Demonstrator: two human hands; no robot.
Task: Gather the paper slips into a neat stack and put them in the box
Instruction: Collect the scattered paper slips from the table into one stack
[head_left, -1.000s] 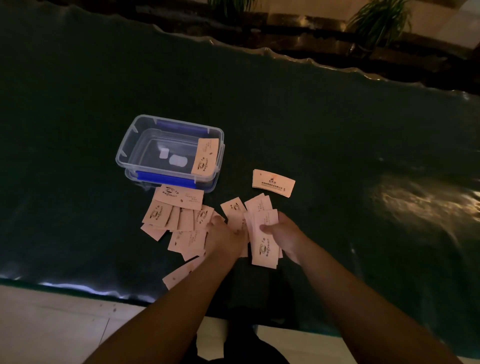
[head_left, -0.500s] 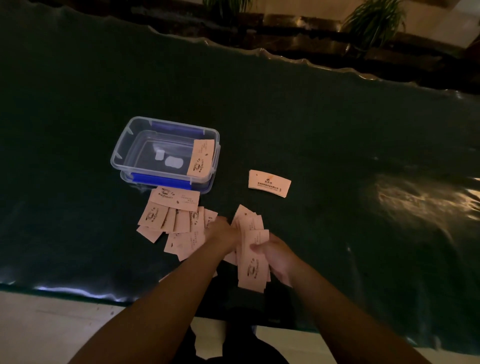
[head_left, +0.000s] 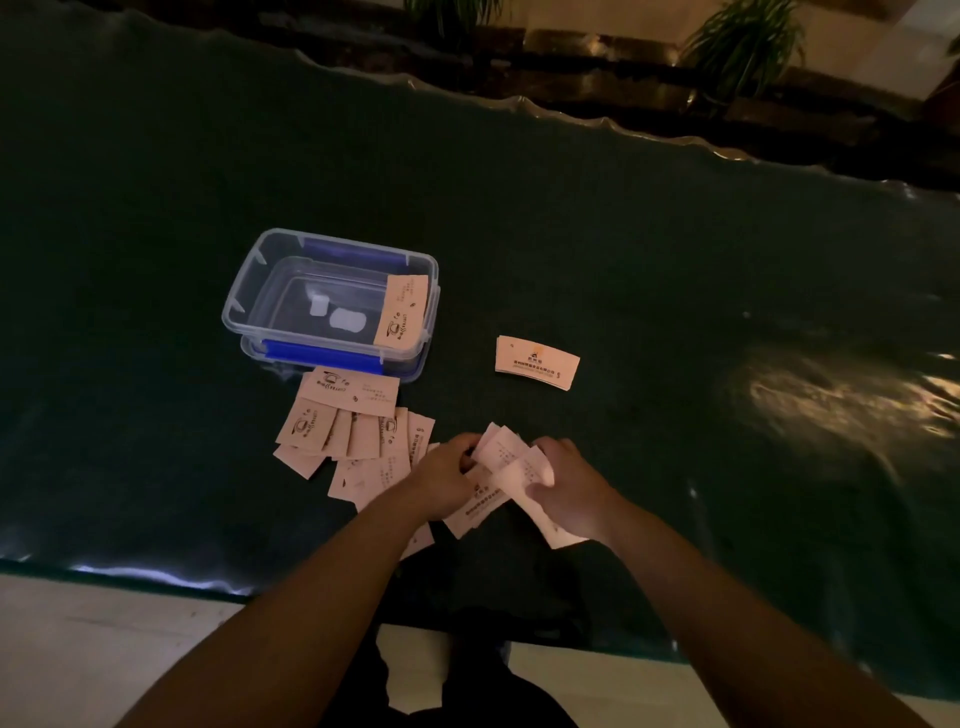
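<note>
Evidently gathering was under way: both hands, left (head_left: 445, 480) and right (head_left: 563, 491), were clamped on a ragged fan of slips (head_left: 506, 470) just above the tabletop (head_left: 675, 260). More slips (head_left: 353, 431) lay loose left of the grip, one small stack (head_left: 536, 361) beyond it, and one slip on the rim of the box (head_left: 291, 306), farther off. Next, I judged, the fan needed squaring before taking up the rest.

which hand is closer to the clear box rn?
Left. The left hand sits below the box, beside the loose slips; the right hand is farther right, gripping a bunch.
</note>
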